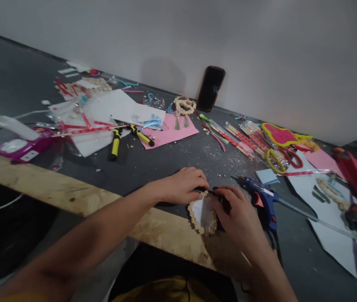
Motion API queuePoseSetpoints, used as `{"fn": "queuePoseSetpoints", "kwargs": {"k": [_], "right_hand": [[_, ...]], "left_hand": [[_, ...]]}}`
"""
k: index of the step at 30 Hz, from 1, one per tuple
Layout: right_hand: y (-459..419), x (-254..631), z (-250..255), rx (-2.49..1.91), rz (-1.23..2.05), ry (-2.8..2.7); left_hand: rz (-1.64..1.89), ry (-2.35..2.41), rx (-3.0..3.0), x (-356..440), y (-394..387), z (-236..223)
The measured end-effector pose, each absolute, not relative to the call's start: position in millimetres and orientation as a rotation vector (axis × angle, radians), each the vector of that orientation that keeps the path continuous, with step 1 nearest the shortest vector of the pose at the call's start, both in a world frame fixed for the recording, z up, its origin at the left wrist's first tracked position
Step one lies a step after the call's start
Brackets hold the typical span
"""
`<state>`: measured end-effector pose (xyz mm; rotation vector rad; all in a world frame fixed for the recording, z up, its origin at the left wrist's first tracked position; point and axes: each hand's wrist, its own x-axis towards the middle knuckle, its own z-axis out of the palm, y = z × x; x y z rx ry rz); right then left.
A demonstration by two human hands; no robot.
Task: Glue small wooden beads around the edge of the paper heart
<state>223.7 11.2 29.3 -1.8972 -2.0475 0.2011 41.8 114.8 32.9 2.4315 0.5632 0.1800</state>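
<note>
A small round piece with a beige, bumpy rim [202, 228] and a pale, flat middle lies at the front edge of the table, between my hands. My left hand [183, 184] is closed, its fingertips at the upper left of that rim. From the other side, my right hand [240, 212] closes thumb and fingers on the right edge. A dark strip shows near the fingers at the top; what it is I cannot tell. To the right of my right hand lies a blue glue gun [265, 199] with a red trigger, a clear glue stick reaching out of its back.
Yellow-black pliers [115, 144] lie left on the dark table, near a pink sheet [178, 134] and a purple device [24, 144]. A phone [210, 88] leans against the wall. Scissors [276, 161], wrapped sticks [229, 140] and white paper [337, 247] are at right.
</note>
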Motion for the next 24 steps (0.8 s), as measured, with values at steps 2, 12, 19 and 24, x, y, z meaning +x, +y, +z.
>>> {"fn": "queuePoseSetpoints", "kwargs": {"k": [2, 12, 19, 24], "right_hand": [[14.6, 220.2, 29.1, -1.936, 0.195, -2.062], [20.1, 217.8, 24.1, -1.955, 0.126, -2.060], [21.5, 219.9, 23.0, -1.948, 0.140, -2.047], [19.5, 222.2, 22.6, -1.928, 0.200, -2.070]], "left_hand": [[0.175, 0.570, 2.434, 42.3, 114.1, 33.7], [0.214, 0.568, 2.427, 41.2, 114.8, 30.2], [0.197, 0.581, 2.429, 41.3, 115.0, 31.1], [0.199, 0.574, 2.426, 41.2, 115.5, 30.5]]}}
